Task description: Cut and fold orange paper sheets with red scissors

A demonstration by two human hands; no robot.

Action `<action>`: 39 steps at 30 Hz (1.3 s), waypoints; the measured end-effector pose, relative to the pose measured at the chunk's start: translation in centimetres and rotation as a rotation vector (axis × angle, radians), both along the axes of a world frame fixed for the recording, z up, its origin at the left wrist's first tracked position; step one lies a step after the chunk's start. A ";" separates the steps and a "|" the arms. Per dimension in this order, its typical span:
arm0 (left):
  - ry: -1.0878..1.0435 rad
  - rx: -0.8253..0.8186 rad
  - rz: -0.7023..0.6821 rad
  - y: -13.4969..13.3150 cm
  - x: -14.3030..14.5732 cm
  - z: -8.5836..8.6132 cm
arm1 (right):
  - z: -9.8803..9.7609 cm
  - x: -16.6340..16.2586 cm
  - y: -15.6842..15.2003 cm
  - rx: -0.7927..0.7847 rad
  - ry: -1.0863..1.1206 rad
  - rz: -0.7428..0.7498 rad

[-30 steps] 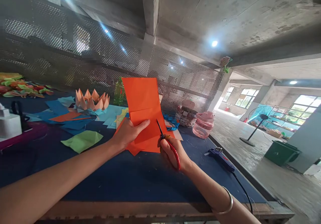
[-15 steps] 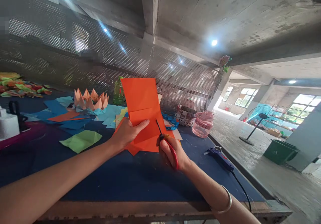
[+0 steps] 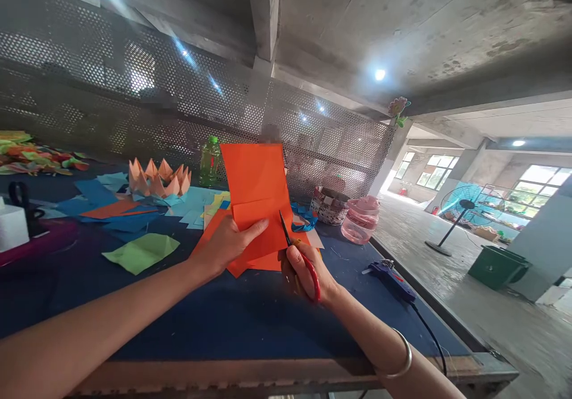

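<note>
The person's left hand (image 3: pixel 227 245) grips a folded sheet of bright orange paper (image 3: pixel 255 208) near the middle of the frame, fingers together and lying across its front, with the sheet held upright and tilted above the surface. The right hand (image 3: pixel 304 274) closes in a firm pinch around a pair of small red-handled scissors (image 3: pixel 309 277), their narrow black blades (image 3: pixel 283 227) pointing up and meeting the sheet's lower right edge. A silver bangle (image 3: pixel 400 354) circles the right wrist.

The dark blue surface (image 3: pixel 223 327) beneath them is crowded. To the left of the left hand lies a pale green paper piece (image 3: pixel 140 253), and beyond it are scattered blue paper scraps (image 3: pixel 107 208) and a peach folded paper lotus (image 3: pixel 158 178). A green plastic bottle (image 3: pixel 210 162) stands just behind the orange sheet. To the right sit a woven paper basket (image 3: pixel 326 205), a pink plastic jar (image 3: pixel 360 220), and a blue hot glue gun (image 3: pixel 391 280) with a black cord (image 3: pixel 431 339) near the surface's front right edge. A perforated metal screen (image 3: pixel 134 77) runs along the back, and a standing fan (image 3: pixel 465 208) and green bin (image 3: pixel 496 268) occupy the floor at right.
</note>
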State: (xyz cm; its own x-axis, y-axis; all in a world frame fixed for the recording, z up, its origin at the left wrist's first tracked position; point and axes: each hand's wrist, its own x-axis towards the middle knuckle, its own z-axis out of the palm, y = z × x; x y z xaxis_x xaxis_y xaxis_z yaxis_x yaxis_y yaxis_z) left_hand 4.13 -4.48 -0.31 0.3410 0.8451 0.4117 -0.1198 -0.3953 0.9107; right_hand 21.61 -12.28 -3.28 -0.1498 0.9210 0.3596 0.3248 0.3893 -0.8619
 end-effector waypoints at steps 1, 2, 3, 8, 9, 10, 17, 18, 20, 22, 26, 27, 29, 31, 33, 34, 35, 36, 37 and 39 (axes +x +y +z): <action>-0.001 -0.003 0.002 -0.1 0.0 0.0 | 0.0 0.0 0.0 -0.008 0.013 0.005; -0.005 -0.007 -0.001 -0.1 0.0 0.1 | 0.0 0.0 0.0 -0.020 0.030 0.009; -0.008 -0.011 -0.007 -0.2 0.0 0.1 | -0.1 0.0 0.0 -0.031 0.047 0.012; -0.025 -0.037 -0.022 -0.4 0.0 0.3 | -0.3 -0.1 0.1 -0.034 0.080 0.011; -0.033 -0.044 -0.019 -0.4 0.0 0.3 | -0.4 0.0 0.2 -0.032 0.086 0.014; -0.039 -0.052 -0.020 -0.5 0.0 0.3 | -0.4 0.0 0.2 -0.034 0.092 0.014; -0.042 -0.041 -0.041 -0.6 -0.1 0.5 | -0.3 -0.2 0.2 -0.081 0.128 -0.023; -0.041 -0.040 -0.039 -0.6 -0.1 0.5 | -0.2 -0.2 0.2 -0.075 0.133 -0.019; -0.040 -0.033 -0.035 -0.6 -0.1 0.5 | -0.3 -0.2 0.1 -0.057 0.124 -0.014; -0.035 -0.028 -0.029 -0.5 -0.1 0.5 | -0.4 -0.1 0.1 -0.050 0.093 -0.011; -0.013 -0.050 -0.029 -0.3 0.0 0.1 | -0.5 0.1 0.1 -0.051 0.039 -0.011; -0.011 -0.052 -0.033 -0.3 0.0 0.0 | -0.4 0.1 0.1 -0.042 0.031 -0.014; -0.012 -0.045 -0.037 -0.3 0.1 -0.2 | -0.2 0.1 0.1 -0.015 0.009 -0.023; -0.008 -0.032 -0.036 -0.4 0.1 -0.3 | 0.1 0.0 0.0 -0.001 -0.015 -0.027; 0.009 -0.025 -0.040 -0.6 0.2 -0.3 | 0.3 0.0 -0.1 -0.005 -0.025 -0.025; 0.014 -0.026 -0.046 -0.7 0.2 -0.3 | 0.4 -0.1 -0.2 -0.008 -0.024 -0.026; 0.014 -0.030 -0.054 -0.8 0.2 -0.3 | 0.4 -0.1 -0.2 -0.010 -0.020 -0.026; 0.009 -0.035 -0.064 -0.9 0.2 -0.3 | 0.4 -0.1 -0.2 -0.007 -0.012 -0.026; 0.003 -0.041 -0.072 -1.0 0.3 -0.3 | 0.3 -0.1 -0.1 -0.002 0.002 -0.025; -0.007 -0.053 -0.086 -1.2 0.3 -0.2 | 0.1 -0.1 -0.1 0.006 0.035 -0.015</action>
